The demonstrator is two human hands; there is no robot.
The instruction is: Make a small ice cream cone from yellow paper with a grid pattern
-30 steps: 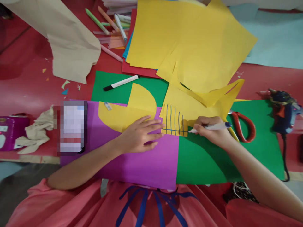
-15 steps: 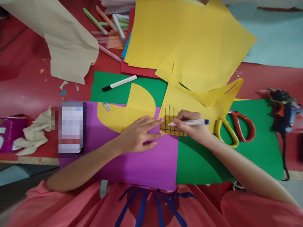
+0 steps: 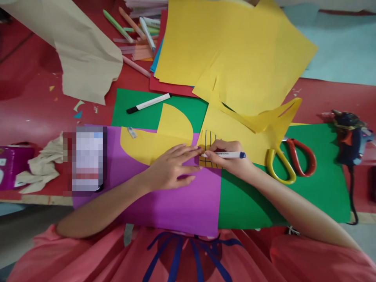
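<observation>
My right hand (image 3: pixel 230 158) grips a blue-capped white marker (image 3: pixel 230 155), its tip at the left side of a small yellow paper piece (image 3: pixel 209 138) lined in blue. Fingers spread, my left hand (image 3: pixel 176 166) lies flat, its fingertips at that piece's left edge. Under and beside the left hand is a yellow paper cutout (image 3: pixel 138 145) with rounded ends, on a purple sheet (image 3: pixel 176 211). A small clear-and-blue bit (image 3: pixel 132 132) rests on the cutout. Above it, a capped black-and-white marker (image 3: pixel 149 103) lies on green paper (image 3: pixel 129 98).
Scissors (image 3: pixel 280 164) with yellow and red handles lie right of my right hand. A glue gun (image 3: pixel 352 137) with a cord sits at far right. Stacked yellow sheets (image 3: pixel 235 51) are behind. A blurred phone (image 3: pixel 88 160) and beige cloth-like paper (image 3: pixel 88 51) lie left.
My right hand and the marker have shifted left across the lined yellow piece, bringing the tip close to my left fingertips. The left hand stays in place.
</observation>
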